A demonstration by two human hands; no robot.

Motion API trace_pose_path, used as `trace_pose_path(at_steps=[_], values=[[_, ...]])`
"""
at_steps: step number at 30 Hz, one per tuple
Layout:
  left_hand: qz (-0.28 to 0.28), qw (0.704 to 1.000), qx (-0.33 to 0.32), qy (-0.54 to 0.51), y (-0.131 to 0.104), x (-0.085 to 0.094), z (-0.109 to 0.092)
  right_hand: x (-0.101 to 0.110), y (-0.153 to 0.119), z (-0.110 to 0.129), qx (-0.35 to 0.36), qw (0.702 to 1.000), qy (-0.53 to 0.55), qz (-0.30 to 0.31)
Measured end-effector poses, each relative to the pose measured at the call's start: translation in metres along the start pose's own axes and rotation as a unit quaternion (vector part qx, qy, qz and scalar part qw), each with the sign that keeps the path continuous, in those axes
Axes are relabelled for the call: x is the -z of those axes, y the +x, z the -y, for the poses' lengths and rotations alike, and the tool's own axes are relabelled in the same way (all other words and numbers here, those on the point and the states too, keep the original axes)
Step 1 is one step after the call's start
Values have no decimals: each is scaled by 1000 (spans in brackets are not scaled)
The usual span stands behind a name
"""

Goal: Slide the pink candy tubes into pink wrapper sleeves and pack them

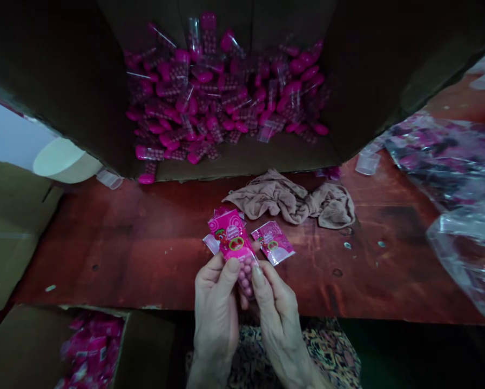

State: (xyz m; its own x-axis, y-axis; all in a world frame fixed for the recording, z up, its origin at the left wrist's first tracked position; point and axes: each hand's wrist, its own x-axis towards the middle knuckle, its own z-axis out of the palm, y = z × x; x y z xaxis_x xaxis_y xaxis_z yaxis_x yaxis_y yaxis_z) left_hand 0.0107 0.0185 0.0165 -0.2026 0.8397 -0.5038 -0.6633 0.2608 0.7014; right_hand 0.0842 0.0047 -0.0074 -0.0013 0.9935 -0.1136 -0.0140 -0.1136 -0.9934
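Observation:
Between my two hands, in front of the table's near edge, is a clear tube of pink candy balls (246,278). A pink printed wrapper (233,237) with strawberry pictures covers its upper part. My left hand (216,297) grips it from the left, thumb on the wrapper's lower edge. From the right, my right hand (277,302) pinches it with the thumb near the balls. The tube's far side and several fingertips are hidden. Just beyond my fingers lie another pink wrapper (273,242) to the right and more wrappers (211,243), partly covered, to the left.
A large open carton (234,170) holding many pink-capped candy tubes (222,97) stands on the red table (125,243). A crumpled cloth (283,200) lies before it. Filled plastic bags (457,162) are at right, a white bowl (66,162) at left, a box of pink packages (94,346) lower left.

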Motion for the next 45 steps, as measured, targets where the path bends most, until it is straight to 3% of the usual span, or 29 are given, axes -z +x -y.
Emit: trace_pose_path(at_steps=[7, 15, 21, 27, 33, 41, 45], values=[[6, 999, 31, 3, -1, -6, 6, 2, 1, 3, 38, 998, -37, -25], [-27, 999, 14, -37, 4, -3, 5, 2, 2, -1, -3, 1000, -24, -11], [-9, 999, 23, -23, -3, -7, 12, 1, 3, 5, 62, 994, -78, -35], [-10, 999, 12, -31, 8, 0, 3, 2, 13, 6, 24, 998, -46, 36], [-3, 1000, 5, 10, 6, -5, 5, -3, 11, 13, 64, 992, -113, -8], [5, 1000, -3, 17, 14, -1, -11, 2, 21, 17, 45, 997, -43, 42], [-15, 999, -12, 35, 13, 2, -8, 0, 19, 15, 29, 997, -47, 55]])
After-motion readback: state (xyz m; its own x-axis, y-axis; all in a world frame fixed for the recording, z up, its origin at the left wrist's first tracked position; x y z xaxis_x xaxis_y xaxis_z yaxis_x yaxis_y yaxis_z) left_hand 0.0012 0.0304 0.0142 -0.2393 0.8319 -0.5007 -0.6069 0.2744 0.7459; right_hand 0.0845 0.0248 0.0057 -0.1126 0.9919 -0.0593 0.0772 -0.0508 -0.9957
